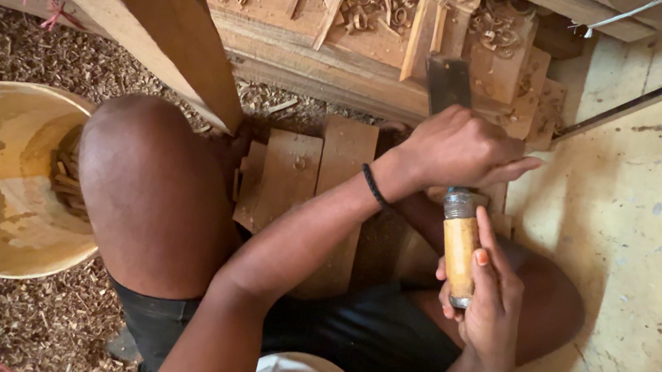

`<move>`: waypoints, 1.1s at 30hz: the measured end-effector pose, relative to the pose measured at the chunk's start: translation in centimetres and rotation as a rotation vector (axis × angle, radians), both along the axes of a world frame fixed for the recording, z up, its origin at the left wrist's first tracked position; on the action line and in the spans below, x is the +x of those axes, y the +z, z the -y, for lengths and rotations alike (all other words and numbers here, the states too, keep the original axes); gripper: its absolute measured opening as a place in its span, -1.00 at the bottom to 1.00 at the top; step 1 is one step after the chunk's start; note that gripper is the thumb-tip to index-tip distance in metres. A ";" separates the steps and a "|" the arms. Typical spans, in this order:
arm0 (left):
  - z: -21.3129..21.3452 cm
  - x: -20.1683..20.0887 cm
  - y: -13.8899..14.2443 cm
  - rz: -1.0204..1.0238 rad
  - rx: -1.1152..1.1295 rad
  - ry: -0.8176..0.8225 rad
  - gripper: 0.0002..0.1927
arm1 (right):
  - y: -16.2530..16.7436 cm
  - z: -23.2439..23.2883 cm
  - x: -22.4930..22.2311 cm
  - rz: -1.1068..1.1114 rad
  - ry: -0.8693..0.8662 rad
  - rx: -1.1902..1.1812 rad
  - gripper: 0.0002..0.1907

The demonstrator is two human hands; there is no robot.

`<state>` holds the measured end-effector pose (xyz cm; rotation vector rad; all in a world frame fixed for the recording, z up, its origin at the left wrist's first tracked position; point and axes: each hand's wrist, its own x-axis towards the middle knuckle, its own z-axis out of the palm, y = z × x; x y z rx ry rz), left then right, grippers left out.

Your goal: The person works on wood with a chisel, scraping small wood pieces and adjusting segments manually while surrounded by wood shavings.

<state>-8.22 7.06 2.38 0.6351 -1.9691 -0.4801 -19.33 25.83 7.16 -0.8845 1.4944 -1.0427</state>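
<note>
Chisel (456,188) was held upright over the wooden planks (305,182) on the floor, its dark blade (448,85) set against the stacked timber (468,48) ahead. In the head view, the left hand (461,149) was clenched around the neck below the blade, and the right hand (486,299) was wrapped round the yellow handle (460,251). A steadier cut would likely be got with the blade kept square.

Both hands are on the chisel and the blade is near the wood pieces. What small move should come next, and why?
Probably a short push of the chisel forward. The right hand holds its yellow handle from behind, the left hand grips near the blade, and the blade points at the wood block where curled shavings already lie.
</note>
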 end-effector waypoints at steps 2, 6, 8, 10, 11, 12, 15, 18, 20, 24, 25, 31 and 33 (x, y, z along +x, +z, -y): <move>0.0 0.0 -0.1 -0.003 0.008 0.005 -0.59 | -0.1 0.0 -0.1 -0.001 0.003 0.005 -0.27; -0.3 0.0 0.0 -0.005 0.013 0.002 -0.59 | -0.1 -0.3 -0.3 0.022 0.011 -0.012 -0.29; -0.4 0.0 0.3 -0.007 0.023 -0.035 -0.58 | -0.1 -0.4 -0.4 0.013 0.002 -0.016 -0.29; -0.6 -0.1 0.6 -0.007 0.009 -0.018 -0.58 | 0.0 -0.6 -0.4 -0.005 -0.024 0.000 -0.29; -0.6 -0.1 0.7 -0.006 0.003 -0.009 -0.58 | 0.1 -0.6 -0.4 0.011 -0.026 -0.010 -0.29; -0.6 -0.1 0.8 -0.004 0.001 -0.009 -0.58 | 0.2 -0.5 -0.4 0.027 -0.026 -0.020 -0.29; -0.3 0.0 0.8 0.008 0.002 -0.015 -0.56 | 0.3 -0.4 -0.3 0.025 -0.018 -0.023 -0.28; 0.0 0.1 0.6 0.004 0.010 -0.018 -0.56 | 0.6 -0.1 -0.1 -0.004 -0.018 -0.014 -0.29; 0.1 0.1 0.5 -0.013 0.009 0.011 -0.58 | 0.7 0.1 0.0 -0.036 -0.004 0.003 -0.30; 0.2 0.1 0.3 0.020 0.088 0.027 -0.54 | 0.8 0.1 0.0 -0.063 0.023 0.028 -0.35; 0.2 0.1 0.3 0.038 0.126 0.026 -0.54 | 0.8 0.1 0.1 -0.048 0.021 0.023 -0.36; 0.5 0.9 0.6 0.005 0.149 0.026 -0.60 | 1.4 0.2 1.1 -0.149 0.071 0.073 -0.39; 0.7 1.3 0.8 -0.016 0.130 0.003 -0.64 | 1.9 0.3 1.7 -0.178 0.084 0.089 -0.39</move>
